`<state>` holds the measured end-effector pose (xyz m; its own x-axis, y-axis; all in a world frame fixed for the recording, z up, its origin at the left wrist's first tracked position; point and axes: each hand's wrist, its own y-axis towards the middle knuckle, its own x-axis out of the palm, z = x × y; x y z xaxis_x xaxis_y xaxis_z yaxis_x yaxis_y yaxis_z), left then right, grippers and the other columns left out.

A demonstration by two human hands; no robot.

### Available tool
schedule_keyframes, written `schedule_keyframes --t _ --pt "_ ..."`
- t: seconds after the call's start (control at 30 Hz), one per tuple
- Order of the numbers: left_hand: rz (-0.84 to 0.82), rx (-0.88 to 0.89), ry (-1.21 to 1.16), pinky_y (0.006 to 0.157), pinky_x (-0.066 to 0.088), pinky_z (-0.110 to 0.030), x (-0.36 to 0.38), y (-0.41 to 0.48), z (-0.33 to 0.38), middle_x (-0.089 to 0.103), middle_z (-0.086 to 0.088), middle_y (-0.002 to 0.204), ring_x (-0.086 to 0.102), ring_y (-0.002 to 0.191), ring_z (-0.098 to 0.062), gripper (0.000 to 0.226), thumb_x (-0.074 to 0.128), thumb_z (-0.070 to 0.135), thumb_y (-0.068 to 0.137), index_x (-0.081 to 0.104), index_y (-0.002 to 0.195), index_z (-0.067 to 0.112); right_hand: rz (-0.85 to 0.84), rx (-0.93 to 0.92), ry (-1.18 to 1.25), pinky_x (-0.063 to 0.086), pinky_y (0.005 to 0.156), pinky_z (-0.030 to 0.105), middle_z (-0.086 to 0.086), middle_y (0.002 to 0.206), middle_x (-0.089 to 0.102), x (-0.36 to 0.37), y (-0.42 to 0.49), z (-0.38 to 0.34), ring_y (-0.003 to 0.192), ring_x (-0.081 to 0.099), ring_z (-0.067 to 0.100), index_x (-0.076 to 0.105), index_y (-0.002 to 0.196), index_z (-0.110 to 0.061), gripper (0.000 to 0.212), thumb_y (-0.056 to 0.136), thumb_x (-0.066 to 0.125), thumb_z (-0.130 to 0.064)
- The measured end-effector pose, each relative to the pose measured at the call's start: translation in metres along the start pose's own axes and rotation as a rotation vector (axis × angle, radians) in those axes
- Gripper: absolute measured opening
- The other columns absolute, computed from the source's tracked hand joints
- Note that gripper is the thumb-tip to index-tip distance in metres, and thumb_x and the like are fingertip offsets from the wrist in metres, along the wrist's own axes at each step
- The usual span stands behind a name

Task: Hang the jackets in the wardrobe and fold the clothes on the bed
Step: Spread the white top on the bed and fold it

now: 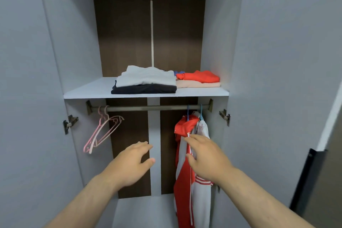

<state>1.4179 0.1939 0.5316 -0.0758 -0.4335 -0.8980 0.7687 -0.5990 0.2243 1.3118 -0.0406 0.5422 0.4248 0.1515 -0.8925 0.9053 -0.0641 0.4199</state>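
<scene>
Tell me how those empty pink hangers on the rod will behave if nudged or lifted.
The pink hangers look thin and plastic, so probably light and stiff. They hang tilted from hooks on the smooth rod, so a nudge would likely swing or slide them.

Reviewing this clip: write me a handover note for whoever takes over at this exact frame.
Left hand: open, holding nothing, in front of the open wardrobe.
Right hand: open, fingertips on the front of the red-and-white zip jacket.
That jacket hangs at the right end of the metal rail beside a white jacket; two empty pink plastic hangers hang at the left end.
A white-over-navy folded stack and a red-over-peach folded stack sit on the white shelf.
Done: two jackets hung. Left: bed out of view, so check it for more clothes.
</scene>
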Motion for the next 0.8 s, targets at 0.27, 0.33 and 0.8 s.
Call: schedule_keyframes --t 0.27,0.33,0.8 --pt "-0.101 0.108 0.008 0.117 0.022 -0.029 0.041 -0.022 0.009 0.027 0.016 0.158 0.021 0.146 -0.006 0.059 0.040 0.059 0.096 0.029 0.151 0.039 0.013 0.342 -0.015 0.034 0.106 0.026 0.001 0.139 0.050 0.000 -0.113 0.010 0.128 0.045 0.022 0.049 0.139 -0.020 0.047 0.092 0.050 -0.028" --pt "-0.159 0.179 0.077 0.118 0.021 -0.030 0.058 -0.023 0.013 0.027 0.015 0.159 0.019 0.147 -0.006 0.063 0.033 0.065 0.094 0.027 0.152 0.039 0.003 0.446 -0.034 0.029 0.111 0.027 0.004 0.148 0.042 0.002 -0.141 0.014 0.136 0.038 0.023 0.046 0.142 -0.020 0.048 0.094 0.048 -0.029" --pt "-0.112 0.479 0.146 0.116 0.021 -0.030 0.088 -0.023 0.146 0.035 0.008 0.156 0.027 0.145 -0.013 0.062 0.036 0.060 0.096 0.033 0.151 0.031 0.192 0.598 -0.194 0.027 0.116 0.038 0.014 0.159 0.020 -0.077 -0.208 0.053 0.145 0.021 0.030 0.030 0.151 -0.015 0.062 0.092 0.051 -0.021"
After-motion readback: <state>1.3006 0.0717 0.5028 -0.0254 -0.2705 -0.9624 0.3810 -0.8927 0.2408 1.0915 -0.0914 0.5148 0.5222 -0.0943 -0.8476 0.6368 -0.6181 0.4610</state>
